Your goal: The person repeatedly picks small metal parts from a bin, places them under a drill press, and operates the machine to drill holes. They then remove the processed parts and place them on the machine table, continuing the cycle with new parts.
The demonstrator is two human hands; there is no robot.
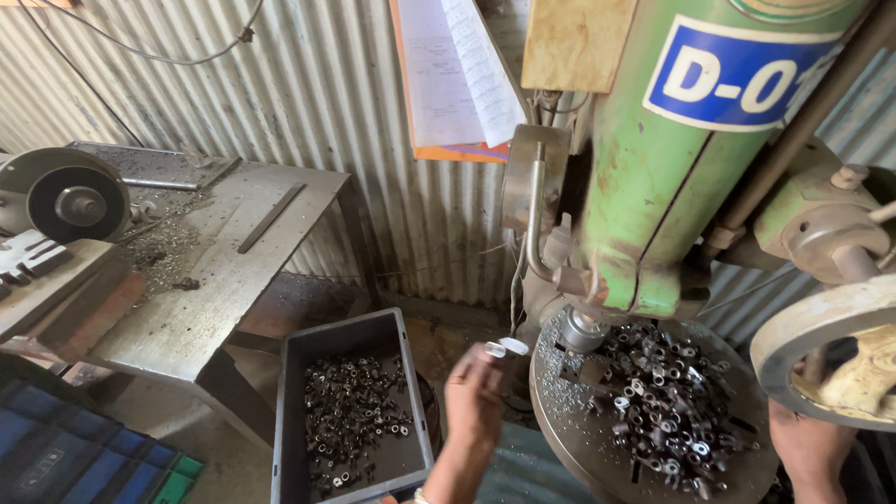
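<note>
My left hand (474,397) is raised beside the round drill table (569,429), fingers closed on a small shiny metal piece (505,348). It hovers between the grey plastic bin (291,411) and the table. My right hand (810,448) sits low at the right, under the large handwheel (821,355); its fingers are hidden. Several small metal nuts and bushes (663,397) lie piled on the drill table, below the spindle (583,329) of the green drill press (672,159).
The grey bin holds several similar dark metal parts (350,411). A steel bench (205,271) with swarf stands at the left, a bench grinder wheel (70,196) on it. Papers on an orange board (457,79) hang on the corrugated wall. A blue crate (84,457) sits bottom left.
</note>
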